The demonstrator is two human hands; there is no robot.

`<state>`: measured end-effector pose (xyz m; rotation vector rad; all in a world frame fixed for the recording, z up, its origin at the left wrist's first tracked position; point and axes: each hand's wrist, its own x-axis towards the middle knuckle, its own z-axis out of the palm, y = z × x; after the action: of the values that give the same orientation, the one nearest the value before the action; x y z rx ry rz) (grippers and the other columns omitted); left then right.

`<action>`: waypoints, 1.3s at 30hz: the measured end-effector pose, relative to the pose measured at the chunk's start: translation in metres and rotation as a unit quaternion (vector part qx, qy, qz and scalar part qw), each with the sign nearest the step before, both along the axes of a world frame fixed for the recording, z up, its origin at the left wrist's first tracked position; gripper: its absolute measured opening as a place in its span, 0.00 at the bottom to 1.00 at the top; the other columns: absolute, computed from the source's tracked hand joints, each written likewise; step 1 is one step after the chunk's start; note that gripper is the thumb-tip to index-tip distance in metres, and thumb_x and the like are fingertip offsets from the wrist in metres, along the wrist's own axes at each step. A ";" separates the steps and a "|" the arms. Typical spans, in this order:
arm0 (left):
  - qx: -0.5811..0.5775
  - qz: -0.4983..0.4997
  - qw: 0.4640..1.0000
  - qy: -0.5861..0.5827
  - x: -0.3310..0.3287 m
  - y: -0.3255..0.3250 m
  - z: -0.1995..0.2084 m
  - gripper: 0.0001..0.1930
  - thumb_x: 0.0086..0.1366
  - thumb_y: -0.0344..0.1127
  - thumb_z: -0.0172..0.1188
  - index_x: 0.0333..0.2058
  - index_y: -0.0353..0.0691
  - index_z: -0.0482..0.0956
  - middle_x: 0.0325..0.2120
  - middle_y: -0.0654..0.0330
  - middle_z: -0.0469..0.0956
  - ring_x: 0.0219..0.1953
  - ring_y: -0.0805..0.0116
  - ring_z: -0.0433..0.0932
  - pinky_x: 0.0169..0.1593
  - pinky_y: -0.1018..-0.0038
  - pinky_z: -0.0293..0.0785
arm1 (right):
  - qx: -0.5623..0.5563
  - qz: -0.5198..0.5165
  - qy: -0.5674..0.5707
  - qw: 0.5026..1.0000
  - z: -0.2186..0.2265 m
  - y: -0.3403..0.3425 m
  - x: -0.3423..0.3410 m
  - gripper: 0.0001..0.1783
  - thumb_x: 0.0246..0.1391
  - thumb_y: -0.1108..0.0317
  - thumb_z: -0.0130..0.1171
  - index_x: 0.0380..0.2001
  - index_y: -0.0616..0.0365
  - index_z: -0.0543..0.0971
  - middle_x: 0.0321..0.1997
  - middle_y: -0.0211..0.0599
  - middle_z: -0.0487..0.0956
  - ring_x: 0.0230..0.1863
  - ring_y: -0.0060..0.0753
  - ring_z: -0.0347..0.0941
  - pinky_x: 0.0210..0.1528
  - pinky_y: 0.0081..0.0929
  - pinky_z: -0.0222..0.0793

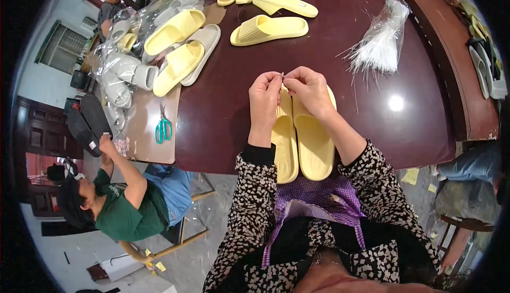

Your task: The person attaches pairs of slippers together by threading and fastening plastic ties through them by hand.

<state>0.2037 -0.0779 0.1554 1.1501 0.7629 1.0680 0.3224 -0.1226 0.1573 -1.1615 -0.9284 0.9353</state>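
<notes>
A pair of pale yellow slide slippers (pixel 315 152) lies side by side at the table's near edge, heels toward me. Over their far ends, my left hand (pixel 265 99) and my right hand (pixel 311 92) come together, fingertips pinched and nearly touching. A tiny dark and whitish bit shows between the fingertips, too small to name. The hands cover much of the slippers' straps. To the right of my hands is a bundle of thin white ties (pixel 377 46) in a clear plastic wrapper, its loose ends fanned out.
More yellow slides (pixel 270 30) lie farther back on the dark red table (pixel 218 118). At left, yellow and grey slides (pixel 178 70) pile up beside plastic-wrapped ones (pixel 119 78). Teal-handled scissors (pixel 163 129) lie near a seated co-worker (pixel 127 203) who holds dark slippers (pixel 87 123).
</notes>
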 end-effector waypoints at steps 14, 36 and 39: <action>-0.067 -0.016 0.997 -0.038 -0.004 0.002 0.006 0.05 0.63 0.30 0.51 0.29 0.39 0.74 0.16 0.73 0.64 0.15 0.84 0.58 0.21 0.83 0.58 | -0.021 -0.018 -0.059 0.998 -0.001 0.001 -0.002 0.03 0.50 0.77 0.58 0.28 0.66 0.79 0.23 0.27 0.75 0.24 0.13 0.67 0.27 0.13 0.64; 0.004 -0.011 0.998 0.057 -0.003 0.001 0.000 0.04 0.64 0.30 0.52 0.32 0.39 0.75 0.19 0.73 0.68 0.18 0.86 0.62 0.20 0.88 0.57 | 0.012 -0.061 -0.154 0.986 0.005 -0.003 -0.003 0.08 0.51 0.75 0.55 0.34 0.67 0.79 0.29 0.37 0.79 0.32 0.25 0.73 0.37 0.21 0.69; 0.023 -0.010 0.998 0.058 -0.005 0.002 0.000 0.04 0.64 0.30 0.52 0.32 0.38 0.75 0.19 0.73 0.68 0.19 0.87 0.62 0.21 0.88 0.57 | -0.014 -0.071 -0.127 0.989 0.006 -0.003 -0.003 0.07 0.50 0.75 0.55 0.32 0.67 0.79 0.27 0.34 0.78 0.30 0.22 0.72 0.35 0.20 0.68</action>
<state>0.1990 -0.0757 0.1551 1.2654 0.8195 1.0135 0.3196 -0.1252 0.1630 -1.3739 -1.0238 0.6980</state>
